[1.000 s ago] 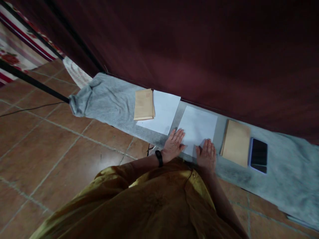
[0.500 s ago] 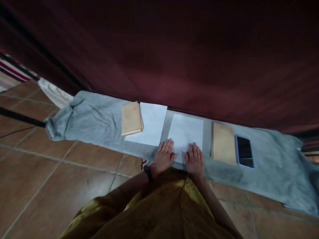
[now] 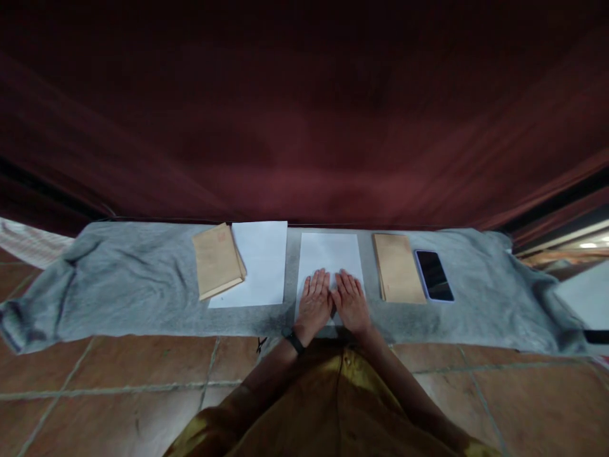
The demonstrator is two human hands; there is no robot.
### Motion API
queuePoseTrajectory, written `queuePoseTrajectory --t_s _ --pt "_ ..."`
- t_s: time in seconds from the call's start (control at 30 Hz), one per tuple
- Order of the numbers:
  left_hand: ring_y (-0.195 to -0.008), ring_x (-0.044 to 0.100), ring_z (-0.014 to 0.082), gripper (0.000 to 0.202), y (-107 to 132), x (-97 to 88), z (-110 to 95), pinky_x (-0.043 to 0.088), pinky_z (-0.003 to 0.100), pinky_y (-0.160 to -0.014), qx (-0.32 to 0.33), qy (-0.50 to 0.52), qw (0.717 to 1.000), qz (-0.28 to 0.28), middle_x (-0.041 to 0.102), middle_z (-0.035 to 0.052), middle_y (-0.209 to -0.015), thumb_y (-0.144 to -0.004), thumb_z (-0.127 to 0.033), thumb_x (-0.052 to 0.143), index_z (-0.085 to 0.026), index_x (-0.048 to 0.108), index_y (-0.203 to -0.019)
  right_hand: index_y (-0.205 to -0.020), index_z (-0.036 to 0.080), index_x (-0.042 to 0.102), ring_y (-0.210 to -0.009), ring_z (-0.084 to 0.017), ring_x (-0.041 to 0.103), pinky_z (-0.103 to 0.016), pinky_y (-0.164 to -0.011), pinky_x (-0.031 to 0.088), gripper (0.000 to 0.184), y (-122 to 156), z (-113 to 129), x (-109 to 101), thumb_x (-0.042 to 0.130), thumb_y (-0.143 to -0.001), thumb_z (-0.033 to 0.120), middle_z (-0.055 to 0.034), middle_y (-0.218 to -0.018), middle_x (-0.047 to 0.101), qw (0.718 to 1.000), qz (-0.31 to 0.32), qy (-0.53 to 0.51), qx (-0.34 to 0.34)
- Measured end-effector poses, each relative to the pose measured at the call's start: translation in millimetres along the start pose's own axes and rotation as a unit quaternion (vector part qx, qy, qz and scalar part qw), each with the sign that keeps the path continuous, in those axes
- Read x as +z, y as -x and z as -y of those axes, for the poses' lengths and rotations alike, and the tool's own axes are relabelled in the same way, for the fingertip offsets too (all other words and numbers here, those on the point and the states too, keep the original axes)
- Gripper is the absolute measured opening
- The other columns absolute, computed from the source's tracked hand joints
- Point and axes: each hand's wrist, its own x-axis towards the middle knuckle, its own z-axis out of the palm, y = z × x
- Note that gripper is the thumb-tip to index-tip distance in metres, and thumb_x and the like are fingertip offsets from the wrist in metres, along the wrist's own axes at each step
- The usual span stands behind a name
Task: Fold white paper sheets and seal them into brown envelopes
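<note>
A white sheet of paper (image 3: pixel 328 249) lies on a grey cloth in front of me. My left hand (image 3: pixel 314 303) rests flat on its lower left part, fingers stretched out, a dark band on the wrist. Beside it my right hand (image 3: pixel 351 301) lies flat on the lower right part, the thumbs close together. Left of them is another stretch of white paper (image 3: pixel 261 263), partly covered by brown envelopes (image 3: pixel 216 263). To the right lies a second stack of brown envelopes (image 3: pixel 399 270).
A phone (image 3: pixel 434 275) in a pale purple case lies right of the envelopes. The grey cloth (image 3: pixel 133 279) covers a long, narrow surface, rumpled at both ends. Dark red fabric (image 3: pixel 304 139) rises behind it. Tiled floor (image 3: pixel 118 368) shows below.
My hands have come closer together on the sheet, the right one moving toward the left. The camera view has turned, so the covered surface now looks level.
</note>
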Motion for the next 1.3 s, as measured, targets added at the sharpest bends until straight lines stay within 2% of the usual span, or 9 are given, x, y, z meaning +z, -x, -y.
queuePoseTrajectory --t_s 0.23,0.4,0.5,0.63,0.8,0.97,1.13,1.23,1.3 --pt "-0.155 0.026 0.0281 0.061 12.6 -1.1 17.7 0.03 0.048 -0.126 -0.061 -0.038 0.997 -0.034 0.033 0.0198 -0.164 -0.103 -0.034 0.037 -0.003 0.036 -0.156 -0.157 0.009 0.039 -0.148 -0.031 0.039 -0.049 -0.12 0.03 0.06 8.5 -13.2 16.1 0.033 -0.108 0.043 -0.0202 -0.162 0.039 0.996 -0.06 0.044 0.047" --pt "-0.154 0.03 0.0315 0.058 12.2 -6.1 25.5 0.029 0.051 -0.125 -0.097 -0.052 0.992 -0.054 0.039 0.0252 -0.16 -0.103 -0.03 0.036 0.002 0.042 -0.151 -0.159 0.007 0.033 -0.148 -0.033 0.039 -0.052 -0.119 0.033 0.062 6.1 -19.3 17.6 0.031 -0.108 0.042 -0.0221 -0.162 0.038 0.993 -0.071 0.037 0.082" --pt "-0.154 0.029 0.0297 0.055 -6.1 -9.2 24.5 0.029 0.052 -0.126 -0.056 -0.04 0.996 -0.061 0.037 0.0208 -0.162 -0.104 -0.027 0.033 -0.002 0.042 -0.153 -0.157 0.007 0.036 -0.15 -0.032 0.036 -0.051 -0.12 0.032 0.059 -12.5 -20.4 11.8 0.03 -0.109 0.039 -0.0204 -0.162 0.038 0.997 -0.055 0.02 0.053" --pt "-0.156 0.025 0.0255 0.056 -49.8 -8.2 20.2 0.027 0.05 -0.127 0.009 -0.013 0.999 -0.052 0.032 0.0128 -0.167 -0.103 -0.023 0.031 -0.011 0.036 -0.158 -0.155 0.012 0.043 -0.152 -0.028 0.033 -0.049 -0.123 0.029 0.053 -55.4 -17.9 8.0 0.026 -0.109 0.032 -0.0148 -0.164 0.038 1.0 -0.022 -0.001 0.002" --pt "-0.156 0.026 0.0264 0.055 -93.9 -0.2 28.2 0.024 0.05 -0.127 -0.008 -0.008 1.0 -0.013 0.036 0.0131 -0.165 -0.104 -0.024 0.028 -0.012 0.04 -0.156 -0.152 0.014 0.05 -0.149 -0.027 0.039 -0.05 -0.123 0.028 0.053 -98.5 -19.3 19.3 0.025 -0.109 0.033 -0.0132 -0.159 0.046 1.0 -0.007 0.0 -0.004" --pt "-0.156 0.025 0.0275 0.057 -101.7 8.2 42.8 0.022 0.05 -0.127 -0.057 -0.021 0.998 -0.026 0.033 0.0143 -0.166 -0.105 -0.034 0.029 -0.013 0.039 -0.157 -0.154 0.016 0.047 -0.147 -0.03 0.042 -0.052 -0.122 0.028 0.052 -106.1 -30.2 33.0 0.033 -0.108 0.036 -0.0159 -0.161 0.042 0.999 -0.038 0.027 0.017" --pt "-0.155 0.027 0.0286 0.063 -99.6 13.0 54.1 0.022 0.047 -0.127 -0.128 -0.035 0.99 -0.045 0.031 0.019 -0.165 -0.105 -0.039 0.031 -0.005 0.036 -0.157 -0.153 0.008 0.045 -0.143 -0.032 0.046 -0.052 -0.118 0.032 0.056 -103.8 -47.0 40.6 0.032 -0.109 0.04 -0.0219 -0.157 0.045 0.992 -0.089 0.057 0.067" --pt "-0.155 0.027 0.0285 0.064 -98.9 15.3 58.0 0.022 0.047 -0.127 -0.143 -0.034 0.987 -0.061 0.031 0.02 -0.165 -0.105 -0.039 0.031 -0.003 0.035 -0.157 -0.15 0.002 0.048 -0.141 -0.034 0.048 -0.052 -0.117 0.033 0.059 -110.4 -50.7 40.6 0.032 -0.109 0.041 -0.0256 -0.154 0.048 0.986 -0.109 0.067 0.105" --pt "-0.155 0.026 0.0286 0.063 -98.4 16.6 58.8 0.024 0.048 -0.127 -0.139 -0.032 0.987 -0.075 0.032 0.02 -0.164 -0.104 -0.038 0.031 -0.003 0.034 -0.157 -0.15 0.002 0.048 -0.143 -0.033 0.047 -0.052 -0.118 0.032 0.058 -118.6 -46.8 39.2 0.031 -0.109 0.039 -0.0248 -0.154 0.048 0.988 -0.099 0.062 0.101"
